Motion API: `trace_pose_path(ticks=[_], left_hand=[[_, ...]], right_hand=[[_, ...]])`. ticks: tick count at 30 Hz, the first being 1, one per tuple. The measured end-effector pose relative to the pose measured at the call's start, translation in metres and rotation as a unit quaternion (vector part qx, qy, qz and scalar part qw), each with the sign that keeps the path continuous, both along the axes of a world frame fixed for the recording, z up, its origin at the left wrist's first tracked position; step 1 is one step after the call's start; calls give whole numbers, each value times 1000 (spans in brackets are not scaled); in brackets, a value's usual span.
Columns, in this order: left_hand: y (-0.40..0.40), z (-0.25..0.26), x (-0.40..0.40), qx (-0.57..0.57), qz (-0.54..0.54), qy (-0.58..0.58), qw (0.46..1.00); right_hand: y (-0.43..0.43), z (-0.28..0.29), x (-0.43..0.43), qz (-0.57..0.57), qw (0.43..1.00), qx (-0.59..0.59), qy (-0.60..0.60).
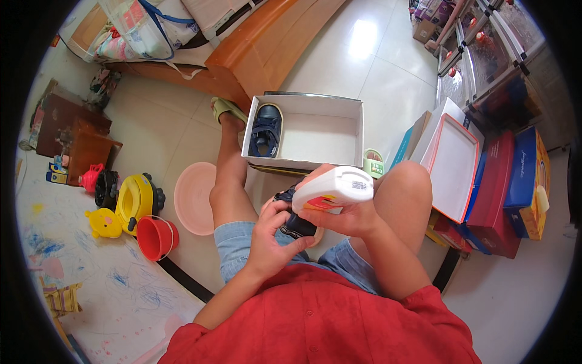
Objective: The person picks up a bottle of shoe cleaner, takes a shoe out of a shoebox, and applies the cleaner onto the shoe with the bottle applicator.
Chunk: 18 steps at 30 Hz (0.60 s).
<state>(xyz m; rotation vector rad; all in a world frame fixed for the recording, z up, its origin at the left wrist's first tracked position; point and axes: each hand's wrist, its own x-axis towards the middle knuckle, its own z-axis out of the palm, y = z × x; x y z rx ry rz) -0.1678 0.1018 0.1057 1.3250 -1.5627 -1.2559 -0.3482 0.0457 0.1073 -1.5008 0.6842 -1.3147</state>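
My left hand [275, 239] grips a dark navy shoe [295, 225] with a pale sole, held above my lap. Beside it, my right hand [350, 218] is wrapped around a white plastic bottle [336, 186] with a red and yellow label. The bottle is tipped over the shoe, its base turned up towards me, and it hides part of the shoe and the bottle's own mouth. In front of my knees stands an open white shoebox [318, 129]. A matching navy shoe [266, 132] lies along its left side.
To the left are a pink basin [195, 198], a red bucket [157, 236] and a yellow child's potty [134, 200]. Several boxes, among them a dark red box [493, 195], lean at the right near a metal-framed rack [482, 50]. A wooden bed frame [254, 50] stands ahead.
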Motion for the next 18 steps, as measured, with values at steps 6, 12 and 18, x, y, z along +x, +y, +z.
trace_pose_path(ticks=[6, 12, 18], left_hand=[[-2, 0, -2, -85, 1, -98, 992], [1, -5, 1, -85, -21, -68, 994], [0, -3, 2, -111, -38, -30, 993]], right_hand=[[2, 4, 0, 57, 997, -44, -33], [5, -2, -7, 39, 998, 59, 2], [3, -4, -11, 1, 999, 39, -2]])
